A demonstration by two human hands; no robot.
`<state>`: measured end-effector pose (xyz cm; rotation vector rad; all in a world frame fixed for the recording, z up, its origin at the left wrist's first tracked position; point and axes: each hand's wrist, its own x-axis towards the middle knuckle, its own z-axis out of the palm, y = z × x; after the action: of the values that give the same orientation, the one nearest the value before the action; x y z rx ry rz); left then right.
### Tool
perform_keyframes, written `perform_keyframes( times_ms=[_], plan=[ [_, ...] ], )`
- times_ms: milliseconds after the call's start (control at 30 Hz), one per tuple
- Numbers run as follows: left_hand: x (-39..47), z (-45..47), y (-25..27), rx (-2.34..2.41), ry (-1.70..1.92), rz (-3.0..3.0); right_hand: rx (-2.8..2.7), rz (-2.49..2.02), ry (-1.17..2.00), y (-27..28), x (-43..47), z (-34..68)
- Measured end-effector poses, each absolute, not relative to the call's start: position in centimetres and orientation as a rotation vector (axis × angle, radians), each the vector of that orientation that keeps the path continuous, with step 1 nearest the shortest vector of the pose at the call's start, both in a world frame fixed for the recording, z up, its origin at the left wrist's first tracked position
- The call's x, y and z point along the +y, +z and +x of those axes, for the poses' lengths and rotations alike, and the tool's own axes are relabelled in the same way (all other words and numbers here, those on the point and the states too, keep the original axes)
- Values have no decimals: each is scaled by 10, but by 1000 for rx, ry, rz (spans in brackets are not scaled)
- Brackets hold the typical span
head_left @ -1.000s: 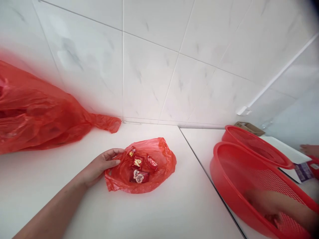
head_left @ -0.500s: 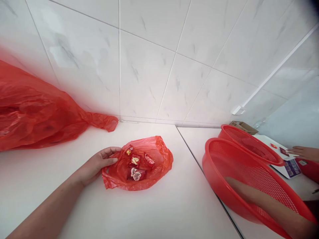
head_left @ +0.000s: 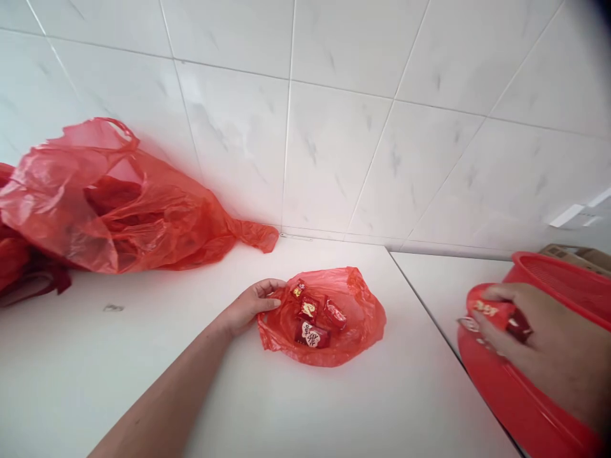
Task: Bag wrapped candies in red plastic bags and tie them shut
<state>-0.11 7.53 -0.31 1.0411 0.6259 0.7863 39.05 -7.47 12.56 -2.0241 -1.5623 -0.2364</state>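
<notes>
A small red plastic bag (head_left: 367, 312) lies on the white table with its mouth spread wide. Several red wrapped candies (head_left: 308, 308) rest inside it. My left hand (head_left: 251, 308) pinches the bag's left rim between thumb and fingers. Over the near rim of a red plastic basket (head_left: 496, 388), my right hand (head_left: 548, 337) is closed around red wrapped sweets (head_left: 491, 312). Their exact number cannot be made out, as the fingers cover part of them and motion blurs the rest.
At the back left a large red plastic bag (head_left: 157, 216) leans by the tiled wall. A second red basket (head_left: 563, 286) stands behind the first, with a cardboard box (head_left: 580, 256) beyond it. A seam (head_left: 429, 305) runs between two table tops.
My right hand has come up out of the basket with wrapped sweets in it. My left hand keeps its hold on the bag rim. The view has turned left.
</notes>
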Motion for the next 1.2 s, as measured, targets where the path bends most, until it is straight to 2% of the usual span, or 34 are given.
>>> perform_keyframes(
  times_ms=[167, 267, 333, 533, 633, 800, 933, 1033, 1133, 1200],
  plan=[
    [74, -1, -5, 642, 802, 1056, -1856, -1749, 196, 115, -58, 273],
    [73, -2, -4, 663, 825, 1074, -1917, -1669, 361, 105, -27, 236],
    [71, -6, -1, 698, 844, 1085, -1900, -1711, 357, 97, -9, 234],
    [50, -32, 23, 1159, 601, 1341, -1928, -2052, 2, 64, 7, 268],
    [37, -31, 31, 1246, 571, 1400, -1983, -2207, -25, 46, 6, 282],
    [30, -8, 33, 1274, 671, 1402, -2052, -2223, 91, 24, 12, 302],
    [46, 4, 45, 1347, 965, 1376, -1919, -2165, 141, 34, 22, 312],
    [63, 5, 72, 1337, 1246, 1379, -1491, -1830, 253, 60, 32, 314],
    [71, 8, 111, 1236, 1544, 1395, -953, -1169, 506, 90, 44, 314],
    [70, 13, 135, 1106, 1761, 1395, -801, -847, 685, 106, 51, 313]
  ],
)
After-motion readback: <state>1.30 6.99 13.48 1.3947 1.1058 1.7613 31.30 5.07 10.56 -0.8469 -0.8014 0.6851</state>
